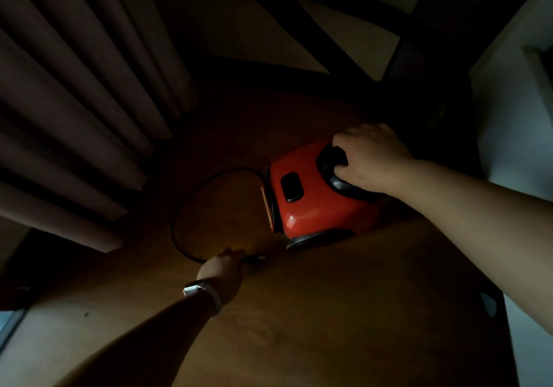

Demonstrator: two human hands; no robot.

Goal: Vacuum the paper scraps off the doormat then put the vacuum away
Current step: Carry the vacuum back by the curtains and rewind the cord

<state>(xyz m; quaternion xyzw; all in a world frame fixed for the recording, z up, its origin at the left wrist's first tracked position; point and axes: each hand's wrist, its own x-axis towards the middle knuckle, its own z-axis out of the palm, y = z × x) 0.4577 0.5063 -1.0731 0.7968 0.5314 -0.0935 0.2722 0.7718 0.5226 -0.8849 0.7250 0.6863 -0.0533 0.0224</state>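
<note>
A red canister vacuum with a black handle and a black wheel stands on the dim wooden floor in the middle of the view. My right hand is closed around the black carry handle on top of it. A black power cord loops out from the vacuum's left end across the floor. My left hand, with a white watch on the wrist, grips the cord near its plug end, just below and left of the vacuum. No doormat or paper scraps are in view.
Dark pleated curtains hang along the left. Dark furniture legs cross the top of the view. A pale wall or cabinet side stands at the right. The wooden floor stretches toward me.
</note>
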